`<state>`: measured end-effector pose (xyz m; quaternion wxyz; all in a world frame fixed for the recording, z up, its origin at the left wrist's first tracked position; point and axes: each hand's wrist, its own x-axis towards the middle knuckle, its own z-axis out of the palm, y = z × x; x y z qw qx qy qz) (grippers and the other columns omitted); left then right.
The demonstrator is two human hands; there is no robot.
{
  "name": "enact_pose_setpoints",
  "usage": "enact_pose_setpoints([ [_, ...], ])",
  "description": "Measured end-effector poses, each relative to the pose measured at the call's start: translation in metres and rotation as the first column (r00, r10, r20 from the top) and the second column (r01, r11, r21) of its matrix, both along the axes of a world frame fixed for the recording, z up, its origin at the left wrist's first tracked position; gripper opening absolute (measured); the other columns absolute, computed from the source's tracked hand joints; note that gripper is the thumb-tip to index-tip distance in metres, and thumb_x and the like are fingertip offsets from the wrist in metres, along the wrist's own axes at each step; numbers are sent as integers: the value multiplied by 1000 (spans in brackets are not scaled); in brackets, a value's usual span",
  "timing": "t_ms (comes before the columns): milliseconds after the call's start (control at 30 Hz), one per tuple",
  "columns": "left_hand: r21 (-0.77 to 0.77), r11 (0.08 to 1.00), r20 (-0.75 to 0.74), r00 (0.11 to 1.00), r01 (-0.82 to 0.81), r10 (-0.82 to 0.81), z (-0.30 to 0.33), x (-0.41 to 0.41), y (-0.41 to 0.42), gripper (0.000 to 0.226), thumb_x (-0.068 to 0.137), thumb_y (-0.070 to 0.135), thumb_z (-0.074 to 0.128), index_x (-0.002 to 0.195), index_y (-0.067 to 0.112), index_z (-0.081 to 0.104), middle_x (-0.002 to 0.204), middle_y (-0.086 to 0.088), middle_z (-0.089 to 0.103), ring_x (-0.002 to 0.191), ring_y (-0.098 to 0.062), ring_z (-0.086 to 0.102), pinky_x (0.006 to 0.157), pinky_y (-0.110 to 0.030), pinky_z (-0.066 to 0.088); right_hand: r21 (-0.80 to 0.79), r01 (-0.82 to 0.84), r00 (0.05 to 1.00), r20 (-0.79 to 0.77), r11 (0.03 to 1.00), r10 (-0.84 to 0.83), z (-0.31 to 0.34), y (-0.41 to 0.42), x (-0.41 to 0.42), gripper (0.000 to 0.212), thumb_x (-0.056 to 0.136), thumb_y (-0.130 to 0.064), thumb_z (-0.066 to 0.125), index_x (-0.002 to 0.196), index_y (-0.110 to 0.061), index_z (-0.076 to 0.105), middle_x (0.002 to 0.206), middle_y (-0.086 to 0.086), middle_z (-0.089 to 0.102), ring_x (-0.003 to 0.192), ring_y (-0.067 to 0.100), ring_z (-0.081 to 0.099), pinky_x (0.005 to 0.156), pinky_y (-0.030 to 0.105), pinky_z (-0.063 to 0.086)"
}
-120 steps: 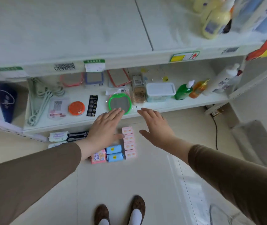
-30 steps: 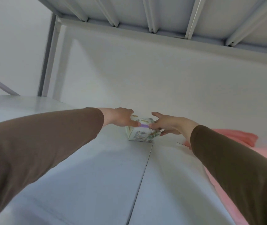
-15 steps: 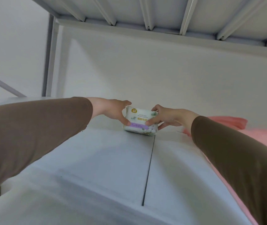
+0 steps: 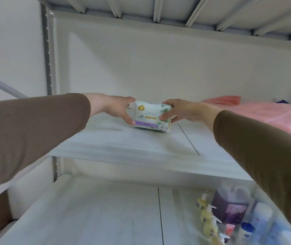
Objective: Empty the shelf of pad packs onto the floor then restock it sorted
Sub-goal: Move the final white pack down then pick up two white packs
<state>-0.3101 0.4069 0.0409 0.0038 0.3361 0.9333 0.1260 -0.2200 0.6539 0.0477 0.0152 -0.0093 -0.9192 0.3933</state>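
Head view, task thing: a small white soft-plastic pad pack with green leaf print and a purple band stands at the 12 o'clock position of the view, on the white upper shelf board, near the seam between two panels.
Head view, left hand: the left hand is closed on the pack's 9 o'clock side, thumb on top, one fingertip at the lower front corner.
Head view, right hand: the right hand is closed on the 3 o'clock side, fingers over the front face.
Head view, contact with shelf: the pack's lower edge is at the board; I cannot tell if it is lifted.
Head view, handling: judged from its look, the pack is light, soft and compressible, and the glossy film may slip. A hold on both short sides is good; a hard squeeze is not needed.
Head view, writing: a round gold logo at the top left, Chinese characters in gold above the band, and "275" and "10" on the band. The cursive line is too small to read.
Head view, other things: a pink cloth lies at 3 o'clock on the same board; yellow pump bottles and a purple jug stand at 5 o'clock on the lower shelf.
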Motion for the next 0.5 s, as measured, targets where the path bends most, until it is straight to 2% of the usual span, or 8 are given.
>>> enact_pose_setpoints([
  [133, 30, 998, 9, 999, 46, -46, -6, 24, -38, 109, 76, 48, 80, 157, 27, 10, 158, 2, 29, 141, -21, 35, 100, -28, 34, -10, 24, 1000, 8, 1000, -24, 0, -44, 42, 56, 77, -11, 83, 125, -17, 56, 115, 1, 71, 99, 13, 72, 89, 31, 58],
  [300, 39, 998, 22, 998, 58, -59, -10, 55, -88, 114, 73, 54, 80, 157, 28, 8, 158, 4, 29, 142, -20, 34, 110, -32, 33, 1, 19, 1000, 7, 1000, -19, 3, -87, 82, 57, 76, -12, 84, 126, -17, 57, 116, 1, 71, 102, 15, 71, 92, 33, 57],
  [500, 88, 995, 18, 998, 56, -58, -24, 97, -151, 113, 72, 53, 80, 157, 27, 11, 157, 4, 31, 142, -18, 34, 114, -36, 33, -7, -27, 998, -48, 1000, 26, -5, -142, 121, 55, 76, -14, 84, 125, -16, 58, 114, 2, 72, 104, 17, 70, 93, 36, 57],
])
